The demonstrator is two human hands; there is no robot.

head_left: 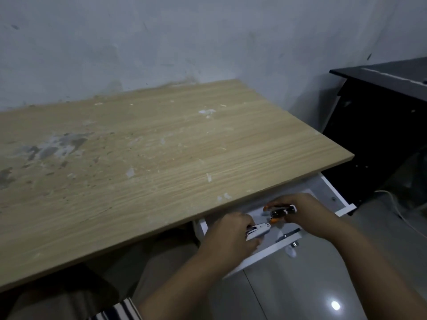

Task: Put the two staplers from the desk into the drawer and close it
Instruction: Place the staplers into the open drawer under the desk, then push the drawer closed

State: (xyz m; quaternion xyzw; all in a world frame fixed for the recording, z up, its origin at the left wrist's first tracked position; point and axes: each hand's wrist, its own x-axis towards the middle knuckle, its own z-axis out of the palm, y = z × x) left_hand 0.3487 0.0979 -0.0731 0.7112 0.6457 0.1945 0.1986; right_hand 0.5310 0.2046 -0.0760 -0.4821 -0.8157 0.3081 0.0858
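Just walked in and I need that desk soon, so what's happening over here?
A person is holding two staplers over the open white drawer under the light wooden desk. The left hand grips a white and silver stapler; the right hand grips a chrome stapler with orange ends. Both staplers are still in hand, and the drawer is not yet closed.
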